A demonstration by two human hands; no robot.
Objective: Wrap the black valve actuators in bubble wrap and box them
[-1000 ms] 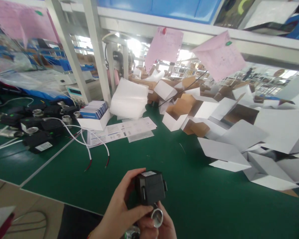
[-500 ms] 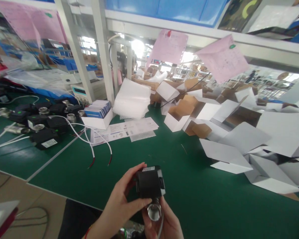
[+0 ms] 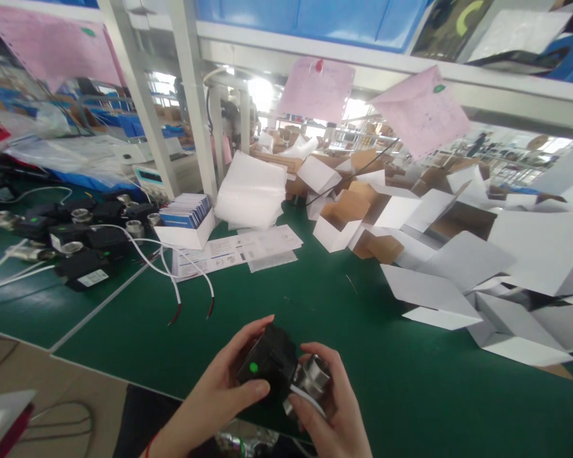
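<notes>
Above the front edge of the green table, both of my hands hold one motorized valve [image 3: 273, 357]. Its black box-shaped housing carries a green dot, and a silvery metal valve body [image 3: 315, 374] with a round threaded port sticks out to the right. My left hand [image 3: 224, 381] is closed around the housing, thumb across the front. My right hand [image 3: 337, 404] grips the metal body, along with a white cable [image 3: 308, 399] that runs over it. The lower end of the cable is hidden by the right hand.
More black valves with white cables [image 3: 88, 270] lie at the left. A white box of blue booklets [image 3: 186, 232] stands beside printed sheets [image 3: 229, 251] and a stack of white foam bags [image 3: 251, 191]. Open white cartons [image 3: 430, 292] are heaped at the right. A shelf frame [image 3: 191, 95] rises behind.
The valve has been turned in my hands: its metal port swung from the bottom to the right, and the green-dotted face now shows. My right hand moved up and right with the metal body.
</notes>
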